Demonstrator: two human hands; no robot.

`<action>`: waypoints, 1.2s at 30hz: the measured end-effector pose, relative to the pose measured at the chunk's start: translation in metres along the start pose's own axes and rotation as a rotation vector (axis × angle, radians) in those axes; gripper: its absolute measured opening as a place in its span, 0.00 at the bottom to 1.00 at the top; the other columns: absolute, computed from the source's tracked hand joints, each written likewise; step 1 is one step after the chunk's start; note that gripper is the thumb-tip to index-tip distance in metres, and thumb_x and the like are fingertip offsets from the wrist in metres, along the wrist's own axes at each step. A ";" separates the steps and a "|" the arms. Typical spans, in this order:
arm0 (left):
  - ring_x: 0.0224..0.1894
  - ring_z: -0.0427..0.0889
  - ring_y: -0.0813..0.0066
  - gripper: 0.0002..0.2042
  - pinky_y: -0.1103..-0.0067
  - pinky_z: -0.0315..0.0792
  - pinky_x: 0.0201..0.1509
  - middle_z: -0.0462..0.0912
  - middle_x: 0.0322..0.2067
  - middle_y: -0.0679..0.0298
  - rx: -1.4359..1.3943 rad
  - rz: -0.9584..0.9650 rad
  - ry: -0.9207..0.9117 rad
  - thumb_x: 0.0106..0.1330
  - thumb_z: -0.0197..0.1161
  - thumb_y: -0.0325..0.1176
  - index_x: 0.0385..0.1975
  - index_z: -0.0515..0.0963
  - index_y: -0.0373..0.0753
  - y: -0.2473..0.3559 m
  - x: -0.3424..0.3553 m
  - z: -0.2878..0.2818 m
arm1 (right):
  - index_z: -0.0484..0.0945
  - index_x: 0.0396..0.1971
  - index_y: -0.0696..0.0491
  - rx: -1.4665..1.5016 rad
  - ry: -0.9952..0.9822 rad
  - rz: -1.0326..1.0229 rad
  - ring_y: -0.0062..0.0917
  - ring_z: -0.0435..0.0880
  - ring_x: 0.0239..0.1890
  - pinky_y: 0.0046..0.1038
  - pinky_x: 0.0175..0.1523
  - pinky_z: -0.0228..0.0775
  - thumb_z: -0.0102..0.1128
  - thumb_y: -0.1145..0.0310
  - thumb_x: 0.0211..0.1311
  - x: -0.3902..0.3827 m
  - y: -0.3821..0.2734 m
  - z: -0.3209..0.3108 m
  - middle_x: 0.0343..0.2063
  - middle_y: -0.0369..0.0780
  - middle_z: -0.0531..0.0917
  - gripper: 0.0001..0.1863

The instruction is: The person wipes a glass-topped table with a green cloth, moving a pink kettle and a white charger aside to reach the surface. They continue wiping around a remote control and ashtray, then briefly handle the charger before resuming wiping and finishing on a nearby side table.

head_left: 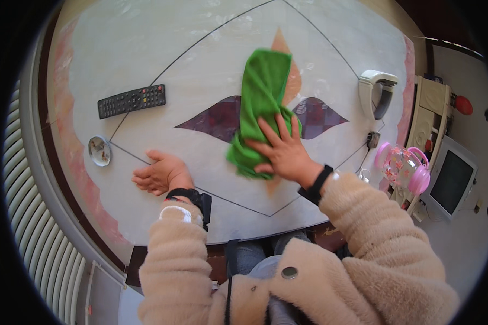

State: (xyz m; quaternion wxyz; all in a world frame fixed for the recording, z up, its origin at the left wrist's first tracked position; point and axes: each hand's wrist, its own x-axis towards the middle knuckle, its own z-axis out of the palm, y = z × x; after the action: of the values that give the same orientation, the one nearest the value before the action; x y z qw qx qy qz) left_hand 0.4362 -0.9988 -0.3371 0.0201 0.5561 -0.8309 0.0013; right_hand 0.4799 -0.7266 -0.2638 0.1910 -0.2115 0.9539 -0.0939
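A green cloth [263, 89] lies crumpled and stretched out over the middle of a white patterned table [200, 70]. My right hand [284, 153] rests on its lower part, with the fingers spread and pressed flat. To the left, my left hand [162, 173] is just at the tabletop on its side, holding nothing, its fingers loosely bent and apart. Above that hand is a black remote control [132, 101]. A small round glass dish [100, 150] sits at the table's left side.
A white and grey handheld device [377, 93] stands at the table's right, with a black plug and cable [372, 140] below it. Pink headphones [419, 179] lie around a clear flowered object by the right edge. Beyond are a monitor [451, 176] and, at left, a white radiator [43, 244].
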 end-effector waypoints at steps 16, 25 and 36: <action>0.70 0.50 0.49 0.38 0.55 0.48 0.68 0.55 0.67 0.48 0.004 -0.019 0.009 0.62 0.52 0.57 0.64 0.56 0.33 0.007 -0.007 0.002 | 0.58 0.68 0.33 -0.012 0.076 0.474 0.55 0.39 0.71 0.64 0.67 0.31 0.61 0.40 0.54 0.031 0.026 -0.013 0.73 0.43 0.40 0.41; 0.72 0.41 0.46 0.38 0.49 0.37 0.69 0.47 0.70 0.50 -0.370 0.362 -0.234 0.61 0.57 0.50 0.67 0.51 0.38 -0.020 -0.009 -0.021 | 0.57 0.68 0.27 0.032 -0.084 0.431 0.58 0.37 0.71 0.66 0.66 0.34 0.69 0.45 0.47 0.017 -0.105 0.013 0.73 0.45 0.37 0.46; 0.71 0.48 0.49 0.32 0.56 0.45 0.69 0.52 0.69 0.54 -0.544 1.210 -0.763 0.63 0.59 0.44 0.67 0.59 0.48 -0.241 0.118 -0.064 | 0.65 0.64 0.28 -0.017 -0.327 -0.262 0.52 0.45 0.70 0.62 0.69 0.29 0.63 0.47 0.52 0.053 -0.302 0.066 0.71 0.34 0.49 0.35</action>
State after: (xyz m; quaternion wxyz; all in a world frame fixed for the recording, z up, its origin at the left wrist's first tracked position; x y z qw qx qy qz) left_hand 0.6160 -1.1979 -0.2739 -0.1362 -0.0585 -0.9111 -0.3847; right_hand 0.5729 -1.0260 -0.2625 0.3274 -0.3476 0.8755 -0.0742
